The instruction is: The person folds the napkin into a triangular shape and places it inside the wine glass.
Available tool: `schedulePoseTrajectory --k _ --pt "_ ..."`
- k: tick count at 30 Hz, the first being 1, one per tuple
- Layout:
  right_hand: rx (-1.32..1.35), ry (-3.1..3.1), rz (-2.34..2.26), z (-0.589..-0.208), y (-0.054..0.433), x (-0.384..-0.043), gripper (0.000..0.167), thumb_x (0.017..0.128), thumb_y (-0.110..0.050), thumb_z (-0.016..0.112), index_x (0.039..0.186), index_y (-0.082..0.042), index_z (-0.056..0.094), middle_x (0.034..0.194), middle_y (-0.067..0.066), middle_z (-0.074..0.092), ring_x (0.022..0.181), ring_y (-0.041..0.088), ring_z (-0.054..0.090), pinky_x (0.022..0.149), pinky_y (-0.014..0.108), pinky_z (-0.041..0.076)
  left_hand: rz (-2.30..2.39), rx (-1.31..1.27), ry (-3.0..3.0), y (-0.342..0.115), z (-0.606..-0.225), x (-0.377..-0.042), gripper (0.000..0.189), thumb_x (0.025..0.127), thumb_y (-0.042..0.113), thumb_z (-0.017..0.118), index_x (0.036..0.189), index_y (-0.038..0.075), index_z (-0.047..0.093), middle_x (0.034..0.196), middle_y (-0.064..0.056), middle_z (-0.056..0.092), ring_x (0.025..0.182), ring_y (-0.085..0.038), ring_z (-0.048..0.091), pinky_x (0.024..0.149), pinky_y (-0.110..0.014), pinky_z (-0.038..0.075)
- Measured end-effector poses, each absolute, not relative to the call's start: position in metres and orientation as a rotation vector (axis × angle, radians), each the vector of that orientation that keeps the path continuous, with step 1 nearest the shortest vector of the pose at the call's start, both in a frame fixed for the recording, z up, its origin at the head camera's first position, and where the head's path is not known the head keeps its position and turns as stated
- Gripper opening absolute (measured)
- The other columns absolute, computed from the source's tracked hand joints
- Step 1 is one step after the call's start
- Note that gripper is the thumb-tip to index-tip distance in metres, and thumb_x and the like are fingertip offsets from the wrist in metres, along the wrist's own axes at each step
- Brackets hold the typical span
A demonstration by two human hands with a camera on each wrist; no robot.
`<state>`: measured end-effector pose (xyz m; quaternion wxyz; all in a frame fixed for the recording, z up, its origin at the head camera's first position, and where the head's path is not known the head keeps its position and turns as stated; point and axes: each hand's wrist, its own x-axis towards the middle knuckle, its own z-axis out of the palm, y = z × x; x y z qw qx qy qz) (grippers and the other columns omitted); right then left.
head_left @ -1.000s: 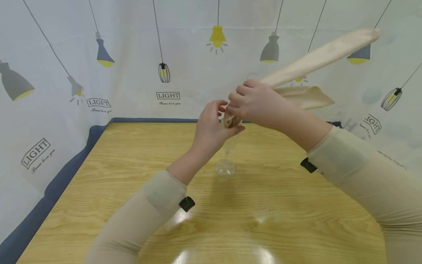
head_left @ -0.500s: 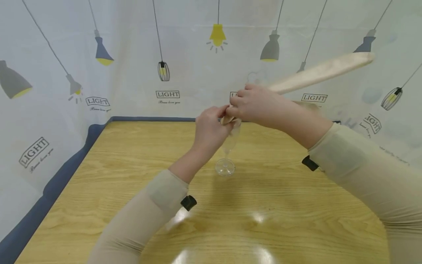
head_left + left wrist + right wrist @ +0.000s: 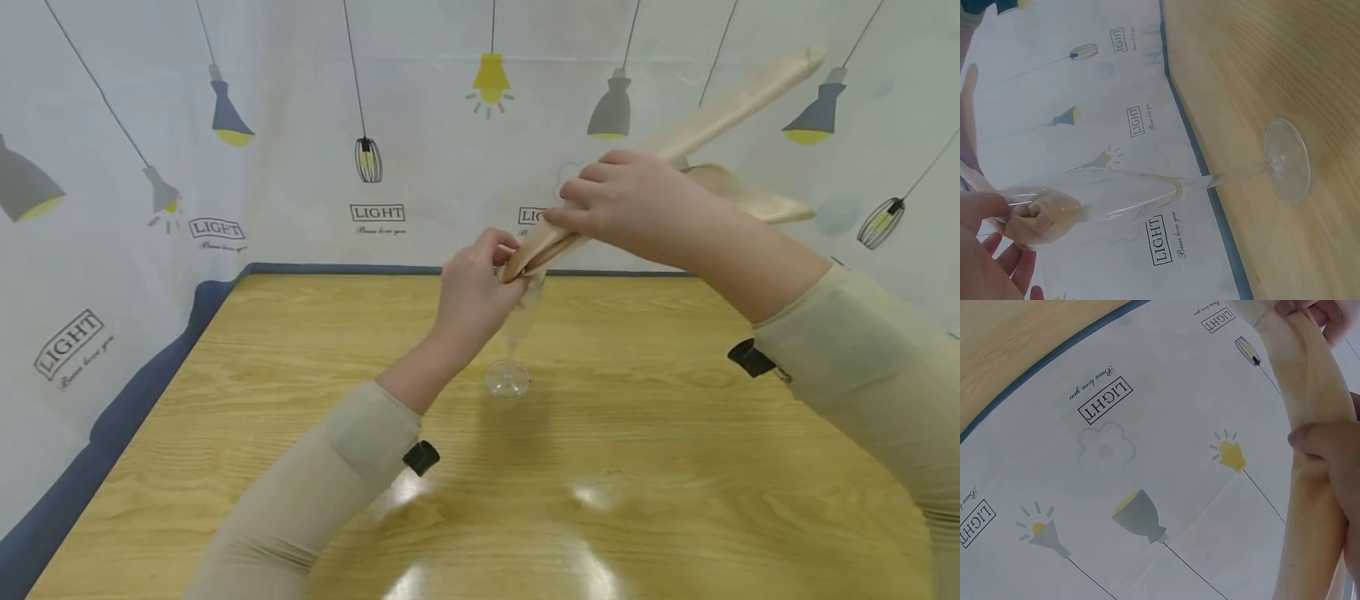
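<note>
A clear champagne flute (image 3: 510, 379) stands upright on the wooden table, seen sideways in the left wrist view, where its round foot (image 3: 1288, 161) rests on the wood. Bunched inside its upper bowl is the end of a beige satin cloth napkin (image 3: 1041, 219). My left hand (image 3: 476, 287) curls round the flute's mouth, its thumb and fingers also at the napkin there. Farther up the folded napkin (image 3: 1310, 381), my right hand (image 3: 637, 204) grips the strip with thumb and fingers. Two loose ends of the napkin (image 3: 750, 100) stick out past this hand to the upper right.
The wooden table (image 3: 300, 433) spreads out below both arms. Behind it hangs a whitish curtain (image 3: 300, 100) printed with lamps, with a blue border (image 3: 337, 268) along the table's far edge.
My right hand has moved up and right along the napkin, away from the flute, baring a stretch of cloth between the hands. The loose ends dipped, then rose. My left hand stays at the flute's mouth.
</note>
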<state>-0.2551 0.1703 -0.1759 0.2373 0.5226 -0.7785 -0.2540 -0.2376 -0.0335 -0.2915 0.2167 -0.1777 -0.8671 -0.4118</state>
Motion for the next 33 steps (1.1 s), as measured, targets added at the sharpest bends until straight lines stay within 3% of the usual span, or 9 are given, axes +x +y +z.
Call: schedulePoseTrajectory --k 5,9,14,19,23,28,33 --pt "1.426 -2.138 -0.703 -0.175 0.165 -0.254 0.043 0.079 -0.005 0.079 0.120 -0.008 0.068 0.102 0.011 0.063 0.094 0.031 0.059 0.083 0.041 0.048 -1.161 -0.520 -2.441 -0.032 -0.290 -0.237 0.049 0.083 0.024 0.080 0.124 0.012 0.057 0.111 -0.003 0.069 0.098 -0.019 0.064 0.084 -0.035 0.049" --pt "1.411 -2.118 -0.738 -0.175 0.160 -0.255 0.039 0.076 -0.006 0.082 0.113 -0.009 0.071 0.100 0.009 0.063 0.093 0.030 0.058 0.081 0.038 0.048 -1.090 -0.547 -2.433 -0.029 -0.286 -0.238 0.052 0.080 0.030 0.082 0.125 0.012 0.060 0.115 -0.001 0.064 0.105 -0.019 0.058 0.086 -0.032 0.046" --pt "1.393 -2.094 -0.812 -0.173 0.152 -0.255 0.035 0.075 -0.011 0.083 0.108 -0.012 0.072 0.098 0.008 0.062 0.092 0.029 0.058 0.081 0.037 0.048 -1.085 -0.558 -2.390 -0.023 -0.278 -0.240 0.053 0.081 0.035 0.080 0.124 0.012 0.061 0.108 -0.001 0.060 0.095 -0.014 0.056 0.076 -0.027 0.047" --pt "1.400 -2.129 -0.849 -0.172 0.143 -0.256 0.033 0.076 -0.008 0.083 0.107 -0.012 0.072 0.095 0.007 0.061 0.090 0.028 0.058 0.081 0.037 0.047 -1.097 -0.518 -2.418 -0.024 -0.271 -0.241 0.043 0.084 0.031 0.078 0.120 0.010 0.064 0.103 0.000 0.061 0.083 -0.013 0.057 0.068 -0.025 0.047" --pt "1.425 -2.134 -0.889 -0.174 0.138 -0.259 0.033 0.075 -0.006 0.083 0.106 -0.012 0.072 0.096 0.007 0.061 0.090 0.028 0.057 0.082 0.038 0.046 -1.088 -0.501 -2.469 -0.027 -0.271 -0.241 0.043 0.085 0.029 0.078 0.120 0.008 0.063 0.100 -0.001 0.062 0.077 -0.011 0.057 0.066 -0.025 0.047" --pt "1.458 -2.084 -0.894 -0.178 0.134 -0.262 0.029 0.075 -0.006 0.083 0.101 -0.009 0.073 0.094 0.007 0.060 0.087 0.027 0.056 0.081 0.037 0.046 -1.107 -0.488 -2.476 -0.028 -0.268 -0.241 0.053 0.083 0.033 0.079 0.126 0.008 0.060 0.103 -0.001 0.061 0.083 -0.012 0.055 0.069 -0.026 0.046" --pt "1.468 -2.088 -0.895 -0.180 0.131 -0.261 0.026 0.077 -0.004 0.081 0.101 -0.008 0.072 0.093 0.007 0.060 0.084 0.027 0.054 0.077 0.036 0.045 -1.117 -0.494 -2.457 -0.026 -0.263 -0.240 0.042 0.086 0.028 0.075 0.122 0.009 0.064 0.100 0.000 0.061 0.087 -0.013 0.055 0.072 -0.026 0.046"
